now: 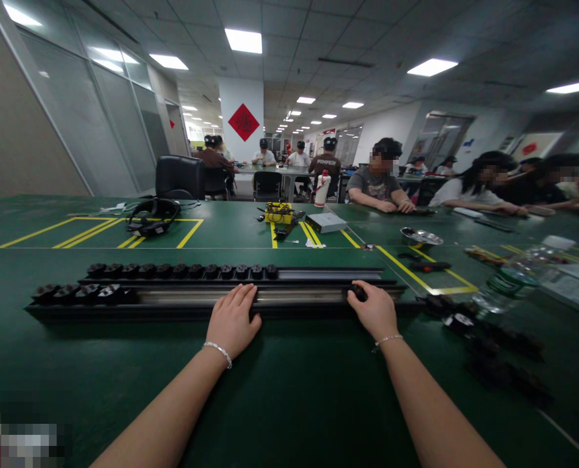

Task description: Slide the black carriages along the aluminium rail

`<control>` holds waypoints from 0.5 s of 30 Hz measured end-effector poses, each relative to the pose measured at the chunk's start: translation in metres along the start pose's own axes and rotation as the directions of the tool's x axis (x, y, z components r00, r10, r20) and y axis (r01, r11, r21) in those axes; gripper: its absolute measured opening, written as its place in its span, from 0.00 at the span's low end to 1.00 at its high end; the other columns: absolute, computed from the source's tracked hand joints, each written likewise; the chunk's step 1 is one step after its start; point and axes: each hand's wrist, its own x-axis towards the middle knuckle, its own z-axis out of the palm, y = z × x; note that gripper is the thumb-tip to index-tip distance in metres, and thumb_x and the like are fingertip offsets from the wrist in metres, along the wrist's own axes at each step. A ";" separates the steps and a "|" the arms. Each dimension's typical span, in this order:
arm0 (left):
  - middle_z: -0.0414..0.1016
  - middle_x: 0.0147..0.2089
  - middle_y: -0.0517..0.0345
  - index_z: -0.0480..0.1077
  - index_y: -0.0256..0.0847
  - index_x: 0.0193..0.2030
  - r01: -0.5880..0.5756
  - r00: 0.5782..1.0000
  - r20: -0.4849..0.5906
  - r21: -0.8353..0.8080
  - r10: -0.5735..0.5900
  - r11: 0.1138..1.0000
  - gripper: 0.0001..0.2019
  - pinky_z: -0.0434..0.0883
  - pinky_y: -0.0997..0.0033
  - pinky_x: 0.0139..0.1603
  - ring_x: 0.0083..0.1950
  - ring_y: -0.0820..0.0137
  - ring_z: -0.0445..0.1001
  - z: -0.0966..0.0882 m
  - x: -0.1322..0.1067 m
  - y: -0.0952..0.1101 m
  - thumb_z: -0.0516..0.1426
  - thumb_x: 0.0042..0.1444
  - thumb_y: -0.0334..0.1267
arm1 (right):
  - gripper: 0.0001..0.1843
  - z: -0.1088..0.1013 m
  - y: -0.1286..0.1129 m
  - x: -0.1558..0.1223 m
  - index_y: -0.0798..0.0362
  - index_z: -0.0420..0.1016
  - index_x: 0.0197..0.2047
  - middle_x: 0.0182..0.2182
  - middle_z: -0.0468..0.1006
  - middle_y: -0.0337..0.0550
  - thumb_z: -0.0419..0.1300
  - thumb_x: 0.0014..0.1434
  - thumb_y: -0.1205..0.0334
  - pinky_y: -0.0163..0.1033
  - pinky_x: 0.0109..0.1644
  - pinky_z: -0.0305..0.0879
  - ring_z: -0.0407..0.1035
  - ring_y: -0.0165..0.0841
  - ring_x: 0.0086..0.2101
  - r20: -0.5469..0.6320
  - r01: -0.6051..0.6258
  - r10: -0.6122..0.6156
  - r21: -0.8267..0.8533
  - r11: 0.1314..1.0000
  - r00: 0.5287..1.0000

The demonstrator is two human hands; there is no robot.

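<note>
A long black rail [299, 312] with a shiny metallic channel lies across the green table in front of me. My left hand [233, 323] rests on its middle, fingers stretched out flat along the channel. Near the rail's right end, my right hand [374, 311] grips a small black round module [359, 292] at the channel, its underside hidden. Several black modules [77, 294] sit in the left end of this rail. Just behind it, a second black rail [331, 274] carries a row of similar round modules [179, 270].
Loose black modules [506, 364] lie to the right, beside a clear water bottle [508, 276]. Farther back are a metal bowl [420, 238], a black headset [153, 218], a grey box [325, 223] and a yellow cable holder [278, 212]. Other people sit at the tables beyond.
</note>
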 end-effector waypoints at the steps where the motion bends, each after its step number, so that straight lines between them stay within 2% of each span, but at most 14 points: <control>1: 0.59 0.62 0.59 0.59 0.43 0.59 -0.001 1.000 -0.001 -0.001 0.001 1.000 0.26 0.56 0.61 0.59 0.63 0.64 0.54 0.000 0.000 0.000 0.49 0.51 0.42 | 0.19 0.001 0.001 0.000 0.52 0.73 0.41 0.36 0.77 0.45 0.51 0.50 0.54 0.43 0.45 0.60 0.69 0.38 0.38 -0.001 -0.003 0.003 -0.002 1.000 1.000; 9: 0.59 0.62 0.59 0.58 0.43 0.59 0.003 1.000 0.004 -0.003 -0.003 1.000 0.26 0.56 0.60 0.58 0.63 0.64 0.54 0.000 0.000 0.000 0.48 0.52 0.42 | 0.18 0.000 0.000 0.000 0.52 0.73 0.41 0.36 0.77 0.45 0.51 0.50 0.53 0.43 0.45 0.60 0.69 0.38 0.38 -0.001 -0.013 0.013 0.010 1.000 1.000; 15: 0.60 0.62 0.58 0.58 0.43 0.59 0.010 1.000 0.016 -0.009 -0.010 1.000 0.26 0.56 0.60 0.59 0.63 0.64 0.54 -0.002 0.001 0.001 0.49 0.52 0.42 | 0.18 0.004 0.005 0.000 0.51 0.73 0.41 0.42 0.75 0.46 0.52 0.50 0.52 0.50 0.54 0.52 0.67 0.40 0.45 -0.004 -0.020 0.020 -0.020 1.000 1.000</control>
